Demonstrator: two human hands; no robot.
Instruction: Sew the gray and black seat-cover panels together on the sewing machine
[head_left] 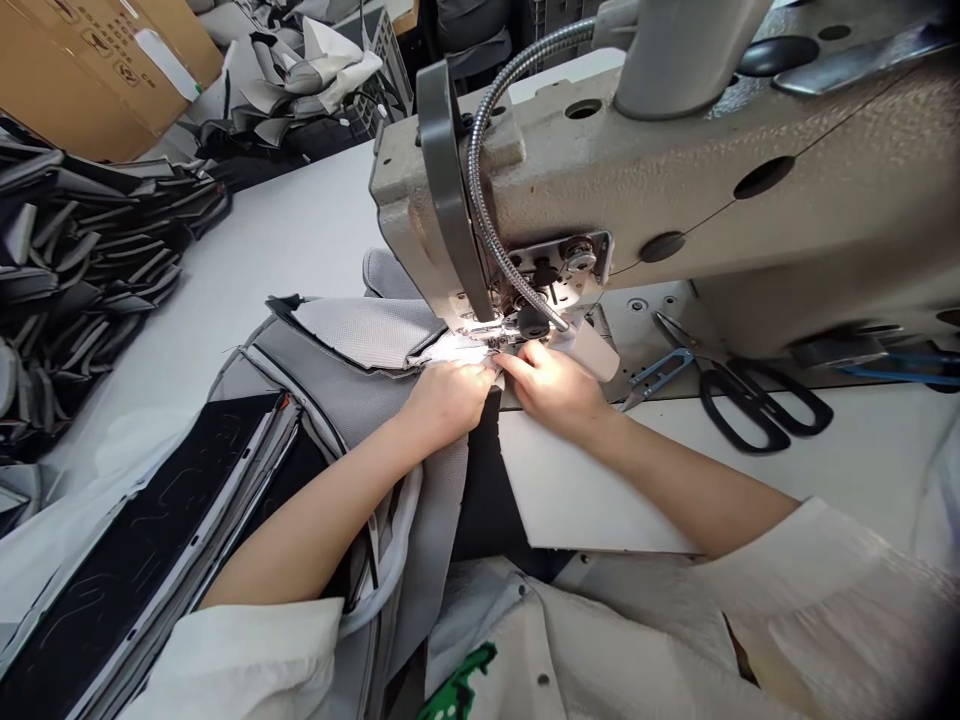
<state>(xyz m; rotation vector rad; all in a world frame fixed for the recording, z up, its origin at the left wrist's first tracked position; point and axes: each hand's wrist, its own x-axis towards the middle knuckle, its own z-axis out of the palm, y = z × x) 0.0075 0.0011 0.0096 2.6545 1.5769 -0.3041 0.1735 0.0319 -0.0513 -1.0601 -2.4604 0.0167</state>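
Note:
Under the head of a sewing machine lies a grey fabric piece with dark edging, lit brightly by the machine's lamp. My left hand is closed on the fabric just in front of the presser foot, its fingertips pinching the edge. Close beside it, my right hand has thumb and forefinger pressed together on the same fabric at the needle area. The needle tip and the fabric under my fingers are mostly hidden. More of the grey fabric hangs down toward my lap, below my left forearm.
Black-handled scissors and blue thread snips lie right of the needle area. A stack of black panels rests at the left front. Piled grey and black pieces fill the left side, with a cardboard box behind.

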